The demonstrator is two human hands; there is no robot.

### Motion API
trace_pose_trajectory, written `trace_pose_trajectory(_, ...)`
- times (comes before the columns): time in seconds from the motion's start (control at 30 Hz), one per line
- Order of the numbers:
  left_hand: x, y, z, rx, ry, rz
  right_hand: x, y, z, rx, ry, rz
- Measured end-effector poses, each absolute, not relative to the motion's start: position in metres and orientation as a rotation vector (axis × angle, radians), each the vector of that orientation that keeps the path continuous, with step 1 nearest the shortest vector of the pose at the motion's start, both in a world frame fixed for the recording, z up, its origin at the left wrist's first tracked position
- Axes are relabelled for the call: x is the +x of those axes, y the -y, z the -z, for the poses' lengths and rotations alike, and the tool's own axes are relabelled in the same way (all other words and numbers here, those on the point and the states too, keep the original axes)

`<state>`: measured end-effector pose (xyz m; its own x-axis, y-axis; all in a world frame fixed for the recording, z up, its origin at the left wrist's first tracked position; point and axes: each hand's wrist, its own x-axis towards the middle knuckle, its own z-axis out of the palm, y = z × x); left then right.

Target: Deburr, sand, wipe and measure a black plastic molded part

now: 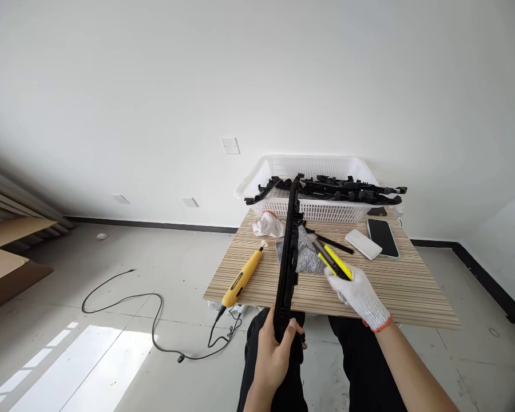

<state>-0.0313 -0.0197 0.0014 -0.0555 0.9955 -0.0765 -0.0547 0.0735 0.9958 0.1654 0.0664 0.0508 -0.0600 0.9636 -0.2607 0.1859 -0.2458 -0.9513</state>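
My bare left hand [275,349] is closed round the lower end of a long black plastic trim strip [288,252], which stands up in front of the table. In a white knit glove with an orange cuff, my right hand [355,293] grips a yellow and black utility knife [335,262]. The knife's tip points up and left, toward the strip but apart from it. Behind the strip lies a grey cloth [309,256]. A yellow corded rotary tool [242,278] rests on the table to the left, with a pale tip at its upper end.
A white plastic basket [326,213] holding several black plastic parts [347,190] stands at the table's [412,292] back. Nearby are a crumpled white glove [269,225], a thin black strip [335,244], a white box-shaped item [363,244] and a phone [383,237]. A black cable [154,320] trails across the floor.
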Motion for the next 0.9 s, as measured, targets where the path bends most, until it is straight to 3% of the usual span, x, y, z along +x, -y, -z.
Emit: trace_pose_trajectory(0.9,-0.027,0.021,-0.011,0.962,-1.277,-1.199,0.168,-0.052,-0.053,-1.539,1.203,-1.443)
